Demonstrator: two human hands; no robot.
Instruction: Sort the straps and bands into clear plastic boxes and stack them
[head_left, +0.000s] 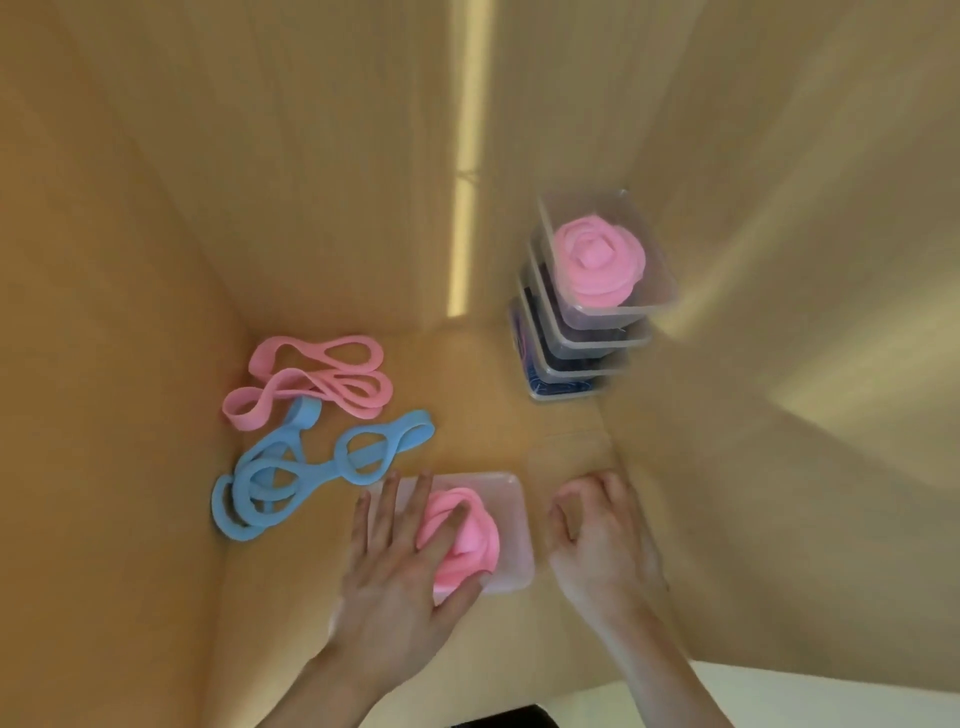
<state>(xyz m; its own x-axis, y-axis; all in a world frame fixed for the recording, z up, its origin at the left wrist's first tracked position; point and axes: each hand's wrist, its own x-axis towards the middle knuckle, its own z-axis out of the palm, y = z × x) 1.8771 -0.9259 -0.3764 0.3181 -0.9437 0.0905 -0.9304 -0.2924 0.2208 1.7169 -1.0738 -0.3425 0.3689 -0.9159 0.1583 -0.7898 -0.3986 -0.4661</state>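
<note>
A rolled pink band (470, 540) sits in an open clear plastic box (511, 499) on the cardboard floor. My left hand (405, 566) lies flat on it, fingers spread, pressing the roll down. Just right of the box, my right hand (602, 540) has its fingers curled on what looks like a faint clear lid (566, 460). At the back right stands a stack of closed clear boxes (582, 343); the top one holds a rolled pink band (597, 260). Loose pink bands (311, 382) and blue bands (306, 467) lie at the left.
Everything sits inside a large cardboard box whose walls (156, 260) rise on all sides. The loose bands lie against the left wall, the stack close to the right wall. A strip of cardboard floor (467, 395) runs between them.
</note>
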